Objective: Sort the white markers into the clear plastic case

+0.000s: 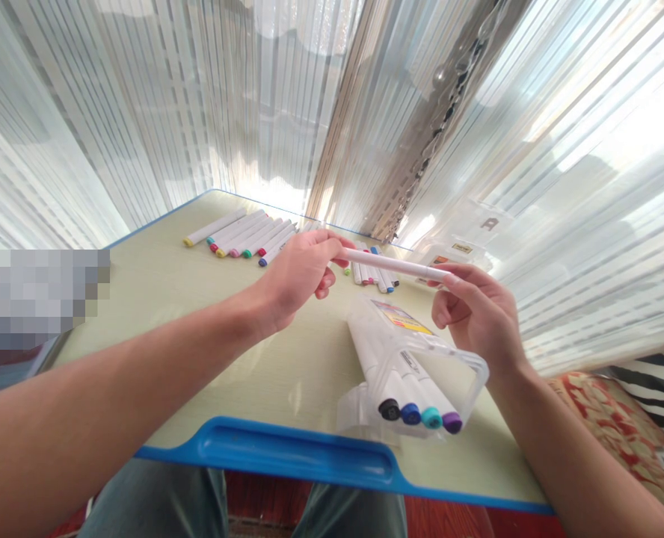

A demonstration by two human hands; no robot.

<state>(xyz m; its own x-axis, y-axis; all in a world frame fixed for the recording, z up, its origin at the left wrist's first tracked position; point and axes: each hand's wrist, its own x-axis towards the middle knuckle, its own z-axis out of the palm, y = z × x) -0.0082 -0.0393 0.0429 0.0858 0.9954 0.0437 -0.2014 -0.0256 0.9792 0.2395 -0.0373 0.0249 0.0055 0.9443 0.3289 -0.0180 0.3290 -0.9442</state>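
A white marker [391, 262] is held level above the table between both hands. My left hand [309, 269] pinches its left end, and the fingers cover that tip. At the other end, the thumb and fingers of my right hand [478, 306] are closed on the barrel. Below the marker lies a clear plastic case [360, 329], its open end facing me. Several markers [416, 381] are inside it, with black, blue, teal and purple ends showing.
A row of white markers [236, 235] lies at the back left of the table [169, 373]. Another group [374, 269] sits behind my hands, near a clear case [460, 250]. A blue tray edge [292, 452] runs along the front. Striped curtains [265, 112] hang behind.
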